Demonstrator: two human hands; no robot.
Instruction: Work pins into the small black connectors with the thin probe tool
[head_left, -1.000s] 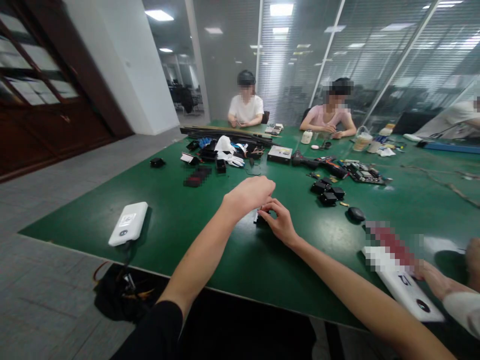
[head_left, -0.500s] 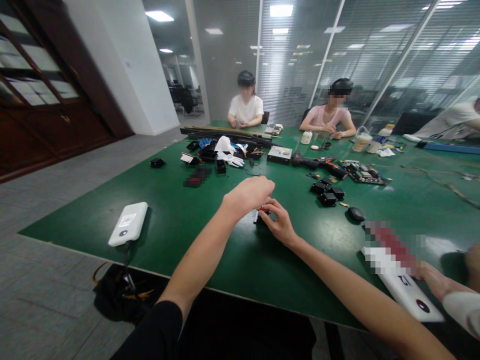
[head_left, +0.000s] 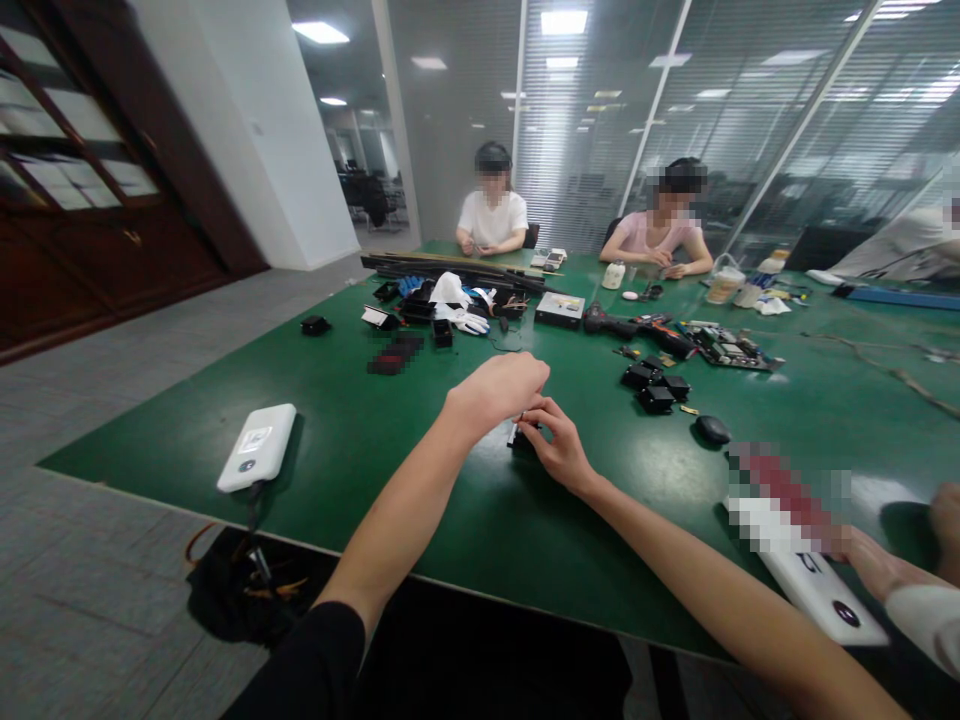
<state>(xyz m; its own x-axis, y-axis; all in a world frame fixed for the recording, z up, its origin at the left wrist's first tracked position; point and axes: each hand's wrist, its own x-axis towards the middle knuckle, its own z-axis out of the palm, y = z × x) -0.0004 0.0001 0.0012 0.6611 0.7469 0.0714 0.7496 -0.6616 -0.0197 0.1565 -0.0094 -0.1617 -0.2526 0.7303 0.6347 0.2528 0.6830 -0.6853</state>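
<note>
Evidently, your right hand (head_left: 556, 442) pinches the black part (head_left: 523, 442) on the table (head_left: 352, 425), just beside your left hand (head_left: 501, 386), whose fingertips are hidden, so its grip cannot be told. The part looks light, stiff and possibly slick; you best hold it by opposite sides.

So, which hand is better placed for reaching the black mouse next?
The right hand, I think: it is nearer to the black mouse, while the left hand is farther to the left.
</note>
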